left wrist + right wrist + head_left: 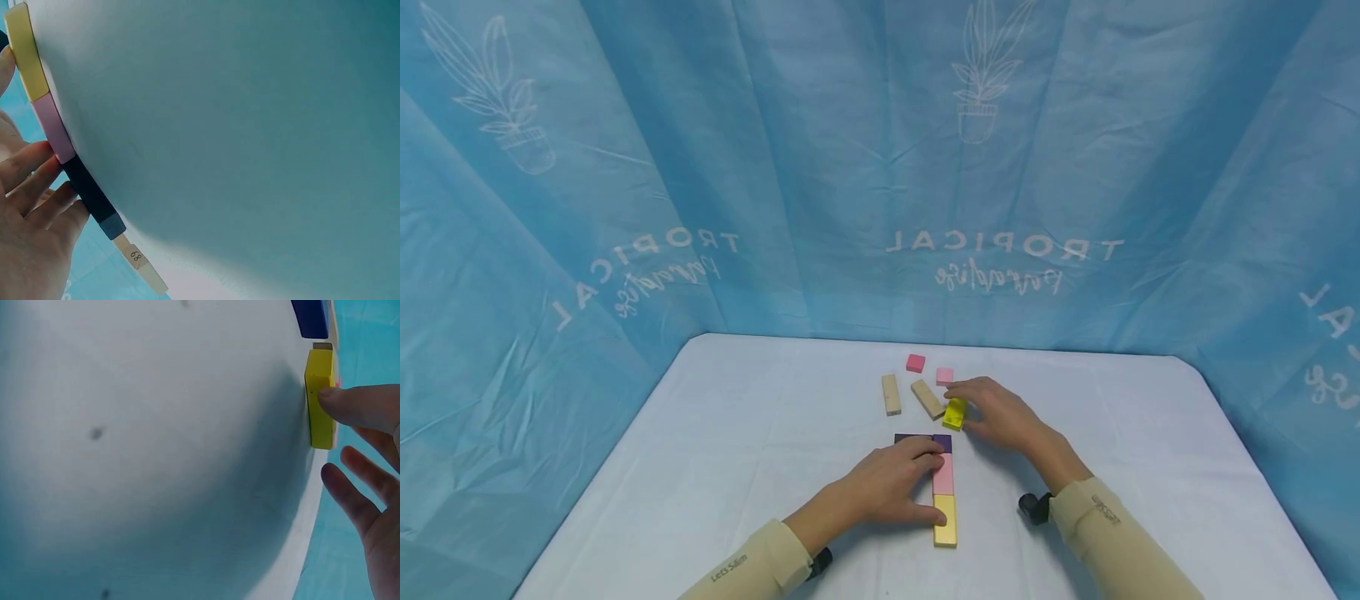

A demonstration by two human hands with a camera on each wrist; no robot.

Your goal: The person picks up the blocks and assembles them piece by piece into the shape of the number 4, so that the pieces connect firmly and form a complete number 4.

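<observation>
My left hand (886, 483) rests against a row of flat blocks. Its thumb touches the gold block (946, 535), and its fingertips reach the pink block (943, 479) and the purple block (942, 443). A black block (913, 437) extends left from the row's far end, partly covered by the fingers. Just beyond the row, my right hand (1000, 412) pinches a yellow block (955, 413). The right wrist view shows the thumb pressed on the side of that yellow block (320, 412), which stands close to the table; the opposing fingertip is hidden.
Behind the yellow block lie two plain wooden blocks, one straight (891, 394) and one slanted (927, 399). Farther back are a red block (915, 363) and a light pink block (944, 377). A white cloth covers the table (700, 450); blue curtains (850, 167) hang around it.
</observation>
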